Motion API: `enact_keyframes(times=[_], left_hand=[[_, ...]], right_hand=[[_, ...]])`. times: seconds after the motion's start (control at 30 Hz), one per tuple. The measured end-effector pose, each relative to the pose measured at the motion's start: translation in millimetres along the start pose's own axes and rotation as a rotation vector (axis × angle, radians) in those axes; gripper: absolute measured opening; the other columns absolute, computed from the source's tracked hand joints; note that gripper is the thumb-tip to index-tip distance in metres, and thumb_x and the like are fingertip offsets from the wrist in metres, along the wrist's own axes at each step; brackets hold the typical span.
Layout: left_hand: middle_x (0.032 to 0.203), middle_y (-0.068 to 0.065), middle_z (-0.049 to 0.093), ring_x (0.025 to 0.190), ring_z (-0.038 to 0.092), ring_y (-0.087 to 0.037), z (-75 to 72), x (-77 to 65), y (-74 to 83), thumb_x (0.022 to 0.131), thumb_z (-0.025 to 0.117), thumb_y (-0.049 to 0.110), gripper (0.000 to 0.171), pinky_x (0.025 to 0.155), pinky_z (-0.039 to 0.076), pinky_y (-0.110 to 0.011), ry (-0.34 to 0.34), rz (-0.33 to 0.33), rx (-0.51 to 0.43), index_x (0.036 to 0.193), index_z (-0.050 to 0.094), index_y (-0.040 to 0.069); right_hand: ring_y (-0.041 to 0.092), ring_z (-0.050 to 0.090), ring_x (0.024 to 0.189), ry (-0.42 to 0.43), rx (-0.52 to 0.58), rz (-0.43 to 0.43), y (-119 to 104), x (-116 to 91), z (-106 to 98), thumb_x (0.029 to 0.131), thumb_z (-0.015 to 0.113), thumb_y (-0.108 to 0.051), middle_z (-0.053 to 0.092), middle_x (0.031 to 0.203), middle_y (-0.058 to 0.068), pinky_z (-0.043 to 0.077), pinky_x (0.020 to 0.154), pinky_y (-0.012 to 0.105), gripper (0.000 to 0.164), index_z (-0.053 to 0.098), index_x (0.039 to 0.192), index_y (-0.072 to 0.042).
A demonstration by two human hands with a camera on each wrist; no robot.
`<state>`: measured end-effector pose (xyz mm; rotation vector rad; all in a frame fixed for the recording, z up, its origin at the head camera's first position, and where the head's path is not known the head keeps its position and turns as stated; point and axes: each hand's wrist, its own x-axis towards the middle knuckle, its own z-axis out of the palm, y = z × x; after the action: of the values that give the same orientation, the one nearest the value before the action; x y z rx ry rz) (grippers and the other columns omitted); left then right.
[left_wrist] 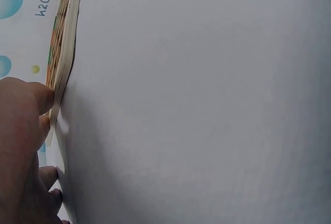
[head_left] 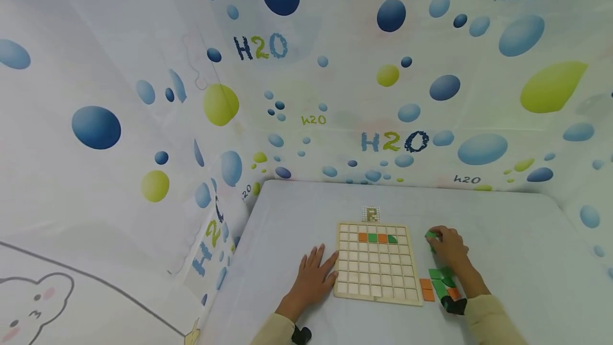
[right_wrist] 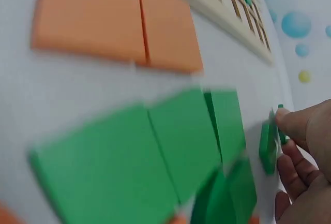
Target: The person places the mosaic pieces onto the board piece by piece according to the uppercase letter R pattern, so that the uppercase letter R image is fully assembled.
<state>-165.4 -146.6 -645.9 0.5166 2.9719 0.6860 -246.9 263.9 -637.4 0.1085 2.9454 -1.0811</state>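
Note:
My left hand [head_left: 311, 280] lies on the table with fingers spread, its thumb side touching the left edge of a wooden grid board [head_left: 375, 298]. One row near the board's top holds an orange tile [head_left: 363, 237], a green tile [head_left: 372, 238], another orange tile [head_left: 382, 238] and a green piece with a curved edge [head_left: 392, 239]. Right of the board, my right hand [head_left: 452, 249] pinches a small green tile [right_wrist: 282, 125] between thumb and fingers. Close beside it in the right wrist view stands another green tile [right_wrist: 267, 146]. The held tile's full shape is hidden.
Several loose green tiles [head_left: 438, 286] and orange tiles [head_left: 426, 284] lie right of the board, near my right wrist. Behind the board is a small card [head_left: 371, 214] with a gridded pattern. A patterned curtain [head_left: 335, 95] surrounds the white table [head_left: 287, 212].

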Motion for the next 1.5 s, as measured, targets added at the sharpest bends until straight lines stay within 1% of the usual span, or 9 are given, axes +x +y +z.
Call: enact_keyframes(times=[0.17, 0.43, 0.63, 0.77, 0.87, 0.97, 1.17, 1.3, 1.5], left_hand=[[0.173, -0.018, 0.028, 0.16, 0.024, -0.043, -3.9, 0.3, 3.2, 0.111, 0.047, 0.04, 0.055, 0.124, 0.021, -0.067, -0.04, -0.02, 0.018, 0.164, 0.042, 0.027], [0.172, -0.017, 0.029, 0.16, 0.025, -0.042, -6.2, -0.2, 5.9, 0.111, 0.047, 0.04, 0.054, 0.124, 0.022, -0.066, -0.042, -0.027, 0.029, 0.163, 0.043, 0.027], [0.172, -0.018, 0.03, 0.159, 0.025, -0.043, -6.4, -1.0, 6.8, 0.11, 0.048, 0.039, 0.054, 0.124, 0.022, -0.067, -0.038, -0.027, 0.025, 0.163, 0.044, 0.027], [0.172, -0.018, 0.029, 0.16, 0.025, -0.043, -6.4, -1.3, 6.9, 0.111, 0.048, 0.039, 0.054, 0.124, 0.022, -0.067, -0.042, -0.031, 0.019, 0.163, 0.044, 0.027], [0.172, -0.018, 0.03, 0.159, 0.025, -0.043, -6.7, -1.4, 6.8, 0.11, 0.048, 0.04, 0.054, 0.124, 0.022, -0.067, -0.04, -0.031, 0.023, 0.163, 0.044, 0.027], [0.172, -0.018, 0.03, 0.159, 0.025, -0.042, -6.0, -1.2, 6.1, 0.111, 0.048, 0.041, 0.054, 0.124, 0.023, -0.067, -0.038, -0.031, 0.034, 0.163, 0.043, 0.028], [0.172, -0.018, 0.03, 0.159, 0.025, -0.042, -5.0, -0.7, 5.1, 0.11, 0.049, 0.041, 0.054, 0.124, 0.023, -0.067, -0.037, -0.035, 0.034, 0.163, 0.044, 0.028], [0.172, -0.018, 0.03, 0.159, 0.025, -0.043, -4.9, -0.7, 5.1, 0.11, 0.048, 0.042, 0.054, 0.124, 0.023, -0.067, -0.039, -0.032, 0.032, 0.163, 0.044, 0.028], [0.172, -0.019, 0.029, 0.16, 0.024, -0.043, -4.9, 0.2, 4.0, 0.111, 0.047, 0.041, 0.054, 0.124, 0.022, -0.067, -0.035, -0.022, 0.034, 0.164, 0.042, 0.028]], right_hand=[[0.053, 0.055, 0.118, -0.004, 0.015, -0.055, -20.8, -4.2, 10.1, 0.105, 0.063, -0.02, 0.059, 0.127, 0.032, 0.04, 0.089, 0.074, 0.036, 0.062, 0.13, 0.005], [0.05, 0.056, 0.119, -0.021, 0.08, -0.142, -46.3, -4.7, 34.4, 0.104, 0.065, -0.02, 0.06, 0.129, 0.029, 0.041, 0.089, 0.07, 0.036, 0.065, 0.131, 0.003], [0.047, 0.059, 0.118, -0.02, 0.056, -0.207, -66.0, -9.1, 54.8, 0.103, 0.068, -0.019, 0.061, 0.127, 0.026, 0.042, 0.088, 0.068, 0.031, 0.067, 0.128, 0.0], [0.043, 0.057, 0.121, -0.054, 0.054, -0.222, -80.2, -14.4, 66.8, 0.102, 0.071, -0.02, 0.061, 0.13, 0.022, 0.04, 0.093, 0.068, 0.032, 0.068, 0.129, -0.004], [0.039, 0.059, 0.115, -0.056, 0.048, -0.247, -92.4, -18.5, 74.9, 0.1, 0.074, -0.018, 0.063, 0.122, 0.017, 0.041, 0.094, 0.068, 0.03, 0.07, 0.126, -0.005], [0.036, 0.061, 0.107, -0.055, 0.044, -0.287, -102.5, -22.6, 83.2, 0.098, 0.075, -0.015, 0.065, 0.115, 0.013, 0.043, 0.091, 0.065, 0.026, 0.071, 0.121, -0.005], [0.034, 0.062, 0.111, -0.072, 0.023, -0.331, -114.7, -29.3, 98.5, 0.098, 0.076, -0.016, 0.065, 0.119, 0.012, 0.045, 0.095, 0.06, 0.027, 0.071, 0.122, -0.006], [0.031, 0.064, 0.105, -0.05, 0.008, -0.369, -119.0, -30.8, 103.3, 0.094, 0.08, -0.013, 0.068, 0.113, 0.01, 0.049, 0.094, 0.061, 0.024, 0.072, 0.116, -0.007], [0.025, 0.061, 0.097, -0.057, 0.014, -0.418, -123.8, -29.3, 102.7, 0.094, 0.08, -0.009, 0.067, 0.104, 0.005, 0.051, 0.09, 0.053, 0.009, 0.072, 0.097, -0.013]])
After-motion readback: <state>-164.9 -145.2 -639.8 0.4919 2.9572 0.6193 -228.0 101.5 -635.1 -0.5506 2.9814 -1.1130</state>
